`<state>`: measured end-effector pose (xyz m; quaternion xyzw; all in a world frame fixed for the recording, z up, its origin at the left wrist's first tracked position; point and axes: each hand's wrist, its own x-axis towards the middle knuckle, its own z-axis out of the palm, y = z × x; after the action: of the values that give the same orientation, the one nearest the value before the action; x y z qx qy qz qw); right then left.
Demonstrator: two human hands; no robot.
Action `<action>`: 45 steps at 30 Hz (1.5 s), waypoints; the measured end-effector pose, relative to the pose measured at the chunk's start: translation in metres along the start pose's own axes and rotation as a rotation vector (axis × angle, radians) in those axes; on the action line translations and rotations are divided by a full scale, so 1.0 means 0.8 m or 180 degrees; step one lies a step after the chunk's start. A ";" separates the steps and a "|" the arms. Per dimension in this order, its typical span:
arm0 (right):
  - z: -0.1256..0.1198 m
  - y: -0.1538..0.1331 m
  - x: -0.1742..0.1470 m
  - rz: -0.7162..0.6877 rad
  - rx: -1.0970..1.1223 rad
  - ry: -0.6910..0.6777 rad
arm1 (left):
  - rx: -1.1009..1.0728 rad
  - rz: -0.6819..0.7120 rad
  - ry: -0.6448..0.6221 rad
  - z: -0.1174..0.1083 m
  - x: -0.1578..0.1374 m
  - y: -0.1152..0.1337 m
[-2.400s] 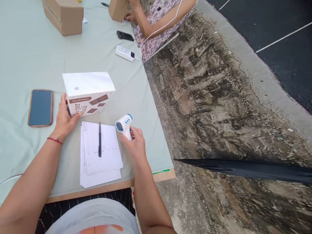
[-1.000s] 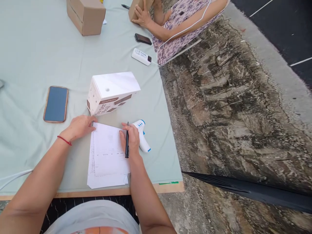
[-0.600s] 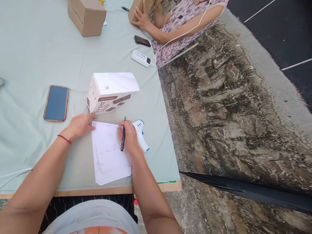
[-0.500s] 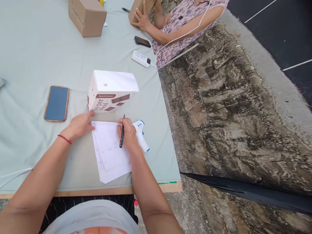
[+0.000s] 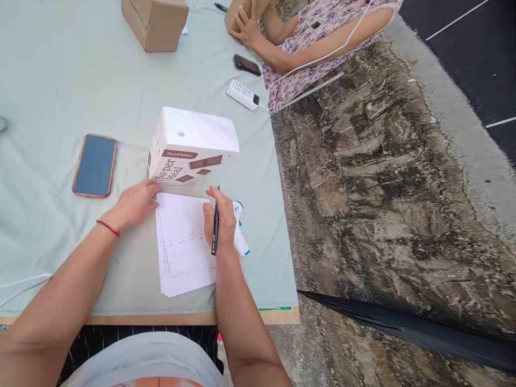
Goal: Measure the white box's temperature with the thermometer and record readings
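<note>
My right hand [image 5: 226, 223] holds a black pen [image 5: 216, 228] over the right side of some printed paper sheets [image 5: 183, 258]. The pen lies between thumb and fingers, and the index finger is stretched out. Spread flat on the cloth, my left hand [image 5: 137, 204] has its fingertips by the lower left corner of a white "NutriMotion Super Meal" box [image 5: 201, 131]. Its thumb reaches the top left corner of the sheets. A white and blue thermometer gun [image 5: 242, 242] lies partly hidden behind my right hand.
A phone [image 5: 95, 165] lies left of the box. Further back are a cardboard box [image 5: 167, 27], a white device [image 5: 242, 95] with a cable and a dark device [image 5: 247, 65]. Another person's hand [image 5: 246, 26] holds a carton at the table's right edge.
My right hand has shifted slightly right with the pen, its fingers straighter and thumb further apart. The whole view has moved a little. My left hand stays by the box corner.
</note>
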<state>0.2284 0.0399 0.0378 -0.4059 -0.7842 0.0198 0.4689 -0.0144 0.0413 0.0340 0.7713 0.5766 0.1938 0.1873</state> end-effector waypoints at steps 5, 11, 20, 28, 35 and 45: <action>0.004 -0.060 0.006 0.0785 0.1367 -0.0178 | 0.0105 0.0011 0.0087 0.009 0.003 0.003; 0.048 -0.053 0.000 0.1854 0.1782 -0.0197 | -0.0118 -0.0082 0.0193 0.014 0.003 0.011; 0.063 -0.050 -0.012 0.1861 0.1301 0.0065 | -0.0105 -0.0168 0.0394 0.022 0.005 0.018; 0.061 -0.041 -0.009 0.1674 0.0889 0.0036 | 0.0179 0.0147 -0.0085 0.012 0.005 0.019; 0.068 -0.038 -0.013 0.1533 0.0925 -0.0261 | 0.0148 0.0110 -0.0287 0.002 0.005 0.024; 0.067 -0.040 -0.013 0.1545 0.0938 -0.0363 | 0.0098 0.0075 -0.0304 0.004 0.006 0.023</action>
<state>0.1708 0.0306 0.0131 -0.5074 -0.6778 0.2680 0.4596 0.0037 0.0406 0.0408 0.7892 0.5608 0.1501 0.2004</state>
